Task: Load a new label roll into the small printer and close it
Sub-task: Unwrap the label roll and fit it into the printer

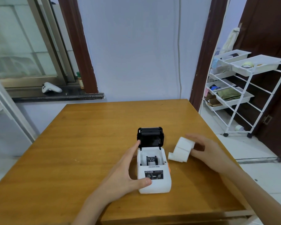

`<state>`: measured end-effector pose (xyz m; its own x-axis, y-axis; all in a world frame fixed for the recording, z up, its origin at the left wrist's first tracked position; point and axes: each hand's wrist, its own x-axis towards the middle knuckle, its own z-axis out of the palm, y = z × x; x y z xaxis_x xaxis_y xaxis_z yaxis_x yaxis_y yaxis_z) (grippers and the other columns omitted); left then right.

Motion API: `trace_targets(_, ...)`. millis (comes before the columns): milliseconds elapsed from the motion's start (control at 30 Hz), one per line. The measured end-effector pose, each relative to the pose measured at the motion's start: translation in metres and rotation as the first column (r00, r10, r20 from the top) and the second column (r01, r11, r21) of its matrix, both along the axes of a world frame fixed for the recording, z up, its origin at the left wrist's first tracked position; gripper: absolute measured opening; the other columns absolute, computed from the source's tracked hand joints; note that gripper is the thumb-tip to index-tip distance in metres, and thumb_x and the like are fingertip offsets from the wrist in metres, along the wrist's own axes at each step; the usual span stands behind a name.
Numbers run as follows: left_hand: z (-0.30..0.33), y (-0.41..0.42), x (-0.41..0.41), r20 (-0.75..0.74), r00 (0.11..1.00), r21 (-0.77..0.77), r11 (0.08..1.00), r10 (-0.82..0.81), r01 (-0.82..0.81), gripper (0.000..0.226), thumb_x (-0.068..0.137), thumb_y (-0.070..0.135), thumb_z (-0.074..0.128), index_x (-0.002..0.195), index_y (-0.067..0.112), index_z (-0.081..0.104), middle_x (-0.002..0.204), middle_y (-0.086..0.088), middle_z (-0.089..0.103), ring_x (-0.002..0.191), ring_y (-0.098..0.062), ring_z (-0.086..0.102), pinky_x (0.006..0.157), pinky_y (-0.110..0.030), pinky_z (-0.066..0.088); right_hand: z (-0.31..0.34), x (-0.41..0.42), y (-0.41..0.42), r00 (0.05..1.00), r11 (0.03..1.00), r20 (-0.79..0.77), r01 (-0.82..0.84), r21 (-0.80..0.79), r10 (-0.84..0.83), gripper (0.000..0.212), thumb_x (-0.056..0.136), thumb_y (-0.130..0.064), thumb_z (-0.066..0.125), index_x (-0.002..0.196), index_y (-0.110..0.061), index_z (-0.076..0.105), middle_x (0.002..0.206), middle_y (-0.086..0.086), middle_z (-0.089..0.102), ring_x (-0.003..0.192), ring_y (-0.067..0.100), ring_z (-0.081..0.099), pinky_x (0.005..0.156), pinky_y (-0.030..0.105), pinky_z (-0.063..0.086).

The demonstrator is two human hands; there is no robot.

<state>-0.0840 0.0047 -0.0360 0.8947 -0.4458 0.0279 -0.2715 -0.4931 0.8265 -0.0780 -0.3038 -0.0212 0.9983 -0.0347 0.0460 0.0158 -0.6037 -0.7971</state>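
Observation:
A small white printer (154,184) stands on the wooden table (81,143) with its black lid (150,137) swung open and upright. Inside its bay lies a dark, nearly empty spool (152,160). My left hand (128,172) rests against the printer's left side, thumb on the front corner and index finger touching the lid's lower left edge. To the right of the printer lies a white label roll (182,150) with a loose end trailing toward the printer. My right hand (201,149) grips the roll's right end.
A white wire shelf cart (243,95) with trays of odds and ends stands on the floor to the right of the table. A white game controller (51,88) lies on the dark window sill at back left, beside a small bottle (80,81).

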Motion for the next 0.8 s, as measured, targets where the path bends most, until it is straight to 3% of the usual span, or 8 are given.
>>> trace_targets(67,0.0,0.0,0.0,0.0,1.0,0.001,1.0,-0.001,0.001,0.105,0.063,0.065,0.079,0.133,0.083,0.002,0.155,0.033,0.033,0.139,0.019,0.03,0.119,-0.034,0.031,0.009,-0.003,0.006,1.0,0.986,-0.015,0.029,0.164,-0.027,0.043,0.089,-0.019,0.067,0.125,-0.039,0.054,0.101,-0.002,0.075,0.094,0.011,0.069,0.085,0.027,0.052)
trace_targets(167,0.0,0.0,0.0,-0.007,1.0,-0.004,1.0,-0.002,0.002,0.106,0.065,0.063,0.08,0.135,0.081,0.003,0.155,0.033,0.033,0.139,0.018,0.03,0.118,-0.033,0.031,0.026,-0.006,0.018,0.995,0.906,-0.085,0.079,0.416,-0.048,0.031,0.092,-0.014,0.063,0.121,-0.026,0.063,0.094,0.008,0.076,0.082,0.021,0.071,0.077,0.031,0.056)
trace_targets(300,0.0,0.0,0.0,-0.006,1.0,-0.001,1.0,0.001,-0.001,0.108,0.066,0.061,0.081,0.14,0.077,0.003,0.156,0.031,0.033,0.139,0.018,0.03,0.116,-0.028,0.032,0.042,-0.016,0.043,0.972,0.783,-0.197,0.022,0.622,0.13,0.022,0.094,-0.017,0.057,0.106,-0.001,0.067,0.091,0.02,0.074,0.063,0.018,0.058,0.063,0.03,0.046)
trace_targets(400,0.0,0.001,0.0,-0.008,1.0,-0.001,1.0,0.008,-0.008,0.11,0.065,0.061,0.081,0.142,0.075,0.003,0.158,0.029,0.033,0.141,0.014,0.03,0.117,-0.031,0.032,0.041,-0.022,0.06,0.952,0.816,-0.193,-0.089,0.571,0.239,0.021,0.095,-0.019,0.057,0.105,-0.005,0.069,0.079,0.011,0.072,0.055,0.013,0.046,0.054,0.024,0.035)
trace_targets(500,0.001,0.001,0.0,-0.014,1.0,-0.011,1.0,0.005,-0.006,0.108,0.064,0.064,0.08,0.139,0.078,0.003,0.158,0.028,0.033,0.143,0.011,0.03,0.118,-0.034,0.033,0.035,-0.016,0.073,0.951,0.892,-0.18,-0.155,0.426,0.251,0.018,0.094,-0.021,0.059,0.105,-0.019,0.073,0.058,-0.003,0.058,0.046,0.008,0.037,0.046,0.017,0.029)
trace_targets(567,0.001,0.0,0.0,-0.008,1.0,-0.01,1.0,0.008,-0.008,0.107,0.064,0.066,0.079,0.138,0.079,0.003,0.157,0.027,0.034,0.143,0.01,0.031,0.119,-0.037,0.033,0.031,-0.01,0.079,0.949,0.901,-0.172,-0.177,0.396,0.263,0.018,0.093,-0.023,0.061,0.105,-0.023,0.074,0.055,-0.007,0.054,0.042,0.005,0.036,0.042,0.016,0.029)
trace_targets(700,0.0,0.0,0.0,-0.001,1.0,0.0,1.0,0.003,-0.003,0.106,0.064,0.068,0.078,0.135,0.081,0.001,0.157,0.028,0.033,0.142,0.01,0.031,0.118,-0.035,0.034,0.031,-0.002,0.086,0.953,0.896,-0.161,-0.171,0.41,0.256,0.022,0.096,-0.021,0.056,0.102,-0.007,0.072,0.042,-0.012,0.054,0.032,0.002,0.035,0.037,0.015,0.027)
trace_targets(800,-0.002,0.001,0.001,-0.007,1.0,-0.011,1.0,-0.001,0.001,0.11,0.064,0.069,0.079,0.143,0.072,0.003,0.157,0.03,0.032,0.142,0.011,0.031,0.119,-0.038,0.034,0.03,0.003,0.088,0.964,0.903,-0.135,-0.157,0.4,0.228,0.029,0.095,-0.027,0.057,0.097,-0.003,0.072,0.058,0.001,0.063,0.033,0.004,0.032,0.037,0.019,0.023)
